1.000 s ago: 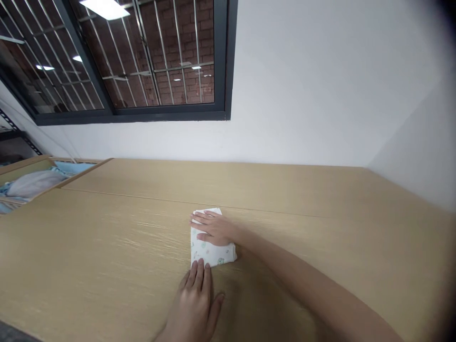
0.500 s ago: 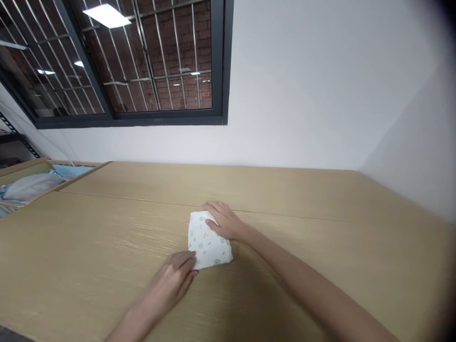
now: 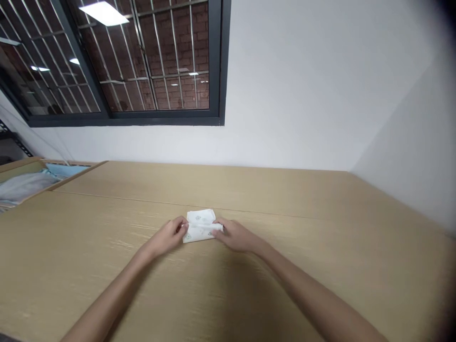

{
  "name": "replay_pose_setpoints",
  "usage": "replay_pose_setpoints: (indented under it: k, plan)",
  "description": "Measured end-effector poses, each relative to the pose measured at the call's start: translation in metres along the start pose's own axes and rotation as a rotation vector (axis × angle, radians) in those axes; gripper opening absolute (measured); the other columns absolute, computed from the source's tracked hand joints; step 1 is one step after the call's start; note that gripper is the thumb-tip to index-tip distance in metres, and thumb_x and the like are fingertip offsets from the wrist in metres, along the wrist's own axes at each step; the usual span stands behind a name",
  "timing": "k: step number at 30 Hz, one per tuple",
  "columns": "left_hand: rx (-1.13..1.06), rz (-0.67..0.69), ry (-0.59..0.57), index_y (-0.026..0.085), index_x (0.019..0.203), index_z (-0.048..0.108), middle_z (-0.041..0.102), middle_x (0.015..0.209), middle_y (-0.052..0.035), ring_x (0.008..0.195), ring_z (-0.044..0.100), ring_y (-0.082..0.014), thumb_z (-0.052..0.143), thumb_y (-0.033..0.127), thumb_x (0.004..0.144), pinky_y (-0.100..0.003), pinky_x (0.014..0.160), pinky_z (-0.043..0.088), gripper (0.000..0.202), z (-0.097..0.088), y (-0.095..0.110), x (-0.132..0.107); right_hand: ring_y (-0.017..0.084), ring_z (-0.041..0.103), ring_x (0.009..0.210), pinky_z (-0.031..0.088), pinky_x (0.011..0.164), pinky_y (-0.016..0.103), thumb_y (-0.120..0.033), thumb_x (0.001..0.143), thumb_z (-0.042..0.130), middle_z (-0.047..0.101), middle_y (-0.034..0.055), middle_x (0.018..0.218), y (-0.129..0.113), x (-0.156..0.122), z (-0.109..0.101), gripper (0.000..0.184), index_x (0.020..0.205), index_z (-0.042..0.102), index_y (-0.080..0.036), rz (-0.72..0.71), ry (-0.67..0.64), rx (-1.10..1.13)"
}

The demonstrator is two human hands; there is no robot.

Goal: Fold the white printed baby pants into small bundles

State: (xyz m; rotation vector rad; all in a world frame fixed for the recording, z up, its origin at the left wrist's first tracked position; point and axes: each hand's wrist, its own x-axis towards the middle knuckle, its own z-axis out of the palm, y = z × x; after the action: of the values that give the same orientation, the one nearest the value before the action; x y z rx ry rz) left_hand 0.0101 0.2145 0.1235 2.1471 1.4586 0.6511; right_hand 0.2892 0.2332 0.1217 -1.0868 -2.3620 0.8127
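Observation:
A small white cloth (image 3: 200,224) with a faint green print lies folded on the wooden table (image 3: 320,266), near its middle. My left hand (image 3: 166,236) pinches the cloth's left near corner. My right hand (image 3: 235,235) grips its right near corner. The near edge of the cloth is lifted and doubled over toward the far edge, so the cloth looks shorter front to back. Both forearms reach in from the bottom of the view.
A wooden box (image 3: 21,167) holding pale blue and grey fabric (image 3: 21,186) stands at the far left. A white wall and a barred dark-framed window (image 3: 117,61) rise behind the table. A seam (image 3: 107,198) runs across the tabletop.
My right hand left the top of the cloth and my left hand came up from the near side; both took hold of the near edge and folded it away from me.

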Motion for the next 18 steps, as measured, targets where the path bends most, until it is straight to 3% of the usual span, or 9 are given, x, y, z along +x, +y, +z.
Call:
replay_pose_setpoints:
  k: [4,8,13,16,18]
  plan:
    - [0.084,-0.088,0.147,0.018,0.096,0.061,0.069,0.088,-0.0044,0.078,0.064,-0.0185,0.032,0.040,0.103,-0.028,0.070,0.045,0.037,0.014,-0.015,0.037,0.024,0.065,0.101,0.048,0.084,0.034,-0.040,0.098,0.055,0.069,0.0098,0.116,0.016,0.037,0.012,0.031,0.121,0.058,-0.020,0.151,0.245,0.144]
    - [0.253,-0.161,0.281,0.015,0.097,0.062,0.069,0.098,-0.0135,0.089,0.065,-0.0241,0.034,0.028,0.101,-0.034,0.078,0.046,0.031,0.037,-0.024,0.056,0.024,0.065,0.100,0.047,0.085,0.033,-0.037,0.095,0.058,0.069,0.0101,0.110,0.033,0.065,0.031,0.030,0.118,0.055,-0.019,0.280,0.424,0.090]
    - [0.423,-0.186,0.368,0.010,0.102,0.063,0.067,0.099,-0.0197,0.092,0.065,-0.0293,0.031,0.021,0.101,-0.040,0.081,0.048,0.034,0.058,-0.029,0.058,0.024,0.065,0.094,0.047,0.081,0.034,-0.037,0.092,0.063,0.069,0.0088,0.105,0.048,0.078,0.046,0.032,0.117,0.054,-0.020,0.337,0.491,0.069]
    - [0.464,-0.165,0.403,0.010,0.100,0.065,0.067,0.094,-0.0187,0.091,0.066,-0.0306,0.030,0.021,0.101,-0.043,0.081,0.050,0.037,0.060,-0.029,0.055,0.024,0.066,0.090,0.048,0.080,0.035,-0.039,0.092,0.064,0.069,0.0072,0.098,0.051,0.079,0.051,0.031,0.114,0.055,-0.021,0.360,0.508,0.064]
    - [0.472,-0.138,0.451,0.008,0.108,0.064,0.067,0.103,-0.0214,0.099,0.065,-0.0334,0.030,0.025,0.101,-0.048,0.086,0.051,0.039,0.057,-0.025,0.052,0.024,0.066,0.093,0.050,0.084,0.037,-0.038,0.093,0.062,0.068,0.0077,0.100,0.049,0.076,0.053,0.030,0.116,0.055,-0.021,0.331,0.552,0.048]
